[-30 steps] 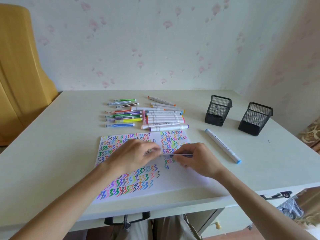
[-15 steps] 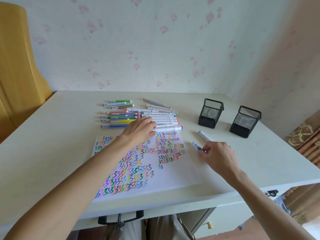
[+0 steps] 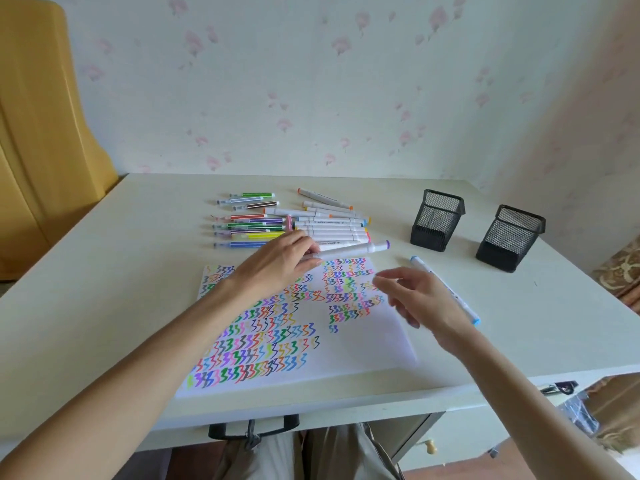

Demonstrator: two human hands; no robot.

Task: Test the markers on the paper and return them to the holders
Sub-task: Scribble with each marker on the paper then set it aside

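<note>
A white sheet of paper (image 3: 363, 348) covered in coloured zigzag strokes lies in front of me. My left hand (image 3: 277, 263) grips the near end of a white marker with a purple cap (image 3: 356, 250) at the paper's far edge. My right hand (image 3: 419, 299) hovers over the paper's right side, fingers loose, holding nothing. Behind my right hand lies a white marker with blue ends (image 3: 446, 289). A pile of white markers (image 3: 332, 225) and a row of thin coloured pens (image 3: 249, 220) sit behind the paper. Two black mesh holders (image 3: 437, 220) (image 3: 509, 237) stand at the right.
The pale table (image 3: 104, 289) ends close to me, with my knees below it. A yellow chair back (image 3: 41, 133) stands at the left. A flowered wall runs behind the table. Black clips hang under the front edge.
My right hand set down the thin pen it held and moved back over the paper with nothing in it. My left hand reached to the pile and took the purple-capped marker.
</note>
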